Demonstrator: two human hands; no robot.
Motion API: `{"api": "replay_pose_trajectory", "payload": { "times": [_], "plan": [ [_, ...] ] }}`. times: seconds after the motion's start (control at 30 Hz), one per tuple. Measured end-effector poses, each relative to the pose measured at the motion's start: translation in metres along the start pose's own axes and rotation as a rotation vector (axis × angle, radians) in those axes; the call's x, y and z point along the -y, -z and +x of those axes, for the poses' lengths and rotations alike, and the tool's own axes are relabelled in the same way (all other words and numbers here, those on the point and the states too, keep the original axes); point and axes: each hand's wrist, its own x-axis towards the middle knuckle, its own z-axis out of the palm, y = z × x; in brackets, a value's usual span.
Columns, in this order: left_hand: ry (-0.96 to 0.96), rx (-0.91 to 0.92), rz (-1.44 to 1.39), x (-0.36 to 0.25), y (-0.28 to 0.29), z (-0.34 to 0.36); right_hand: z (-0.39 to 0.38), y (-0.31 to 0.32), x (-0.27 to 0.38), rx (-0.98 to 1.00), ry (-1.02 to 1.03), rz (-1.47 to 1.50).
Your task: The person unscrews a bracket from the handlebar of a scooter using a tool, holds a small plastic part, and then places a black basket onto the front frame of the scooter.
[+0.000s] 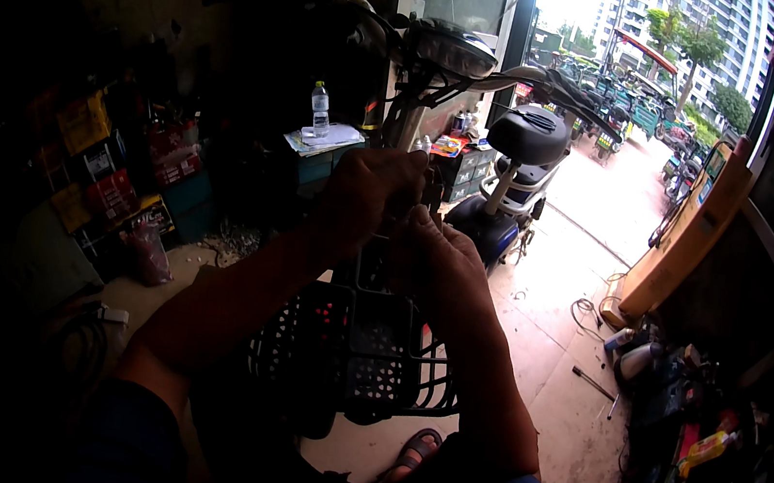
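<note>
Both of my hands are raised close together in front of an electric bike's steering column. My left hand [366,190] is closed, its fingers bent in a pinch and darkly shaded. Just right of it and slightly lower, my right hand [449,255] is closed too, thumb and fingertips pressed together. What they grip between them is too small and dark to name. Below the hands sits a black basket [376,377] with a perforated floor. The headlight [451,50] and handlebar [516,78] rise above them, and a black saddle [526,133] stands behind.
A water bottle [320,111] stands on papers at the back left. Stacked boxes [110,190] line the left side. At right lie a rod-like tool [591,382] on the floor and a cluttered heap of tools and bottles. A wooden board [686,237] leans by the open doorway.
</note>
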Motion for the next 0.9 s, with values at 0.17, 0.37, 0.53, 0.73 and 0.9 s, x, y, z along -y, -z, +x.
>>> {"api": "replay_pose_trajectory", "payload": {
  "times": [0.17,0.37,0.53,0.73,0.9],
  "plan": [
    [-0.5,-0.018,0.674,-0.008,-0.005,-0.008,-0.004,-0.009,-0.003,0.002,-0.002,0.069],
    [-0.089,-0.045,0.085,-0.006,0.0,0.003,-0.006,-0.015,0.003,-0.059,0.039,0.033],
    [-0.095,0.018,0.039,-0.018,-0.012,-0.003,-0.006,-0.002,0.007,-0.056,0.053,-0.014],
    [-0.274,0.108,0.399,-0.011,-0.01,0.001,-0.006,0.016,0.01,0.009,-0.062,0.013],
    [-0.113,0.118,0.272,-0.011,-0.011,-0.004,-0.007,0.019,0.006,0.036,-0.069,-0.002]
  ]
}}
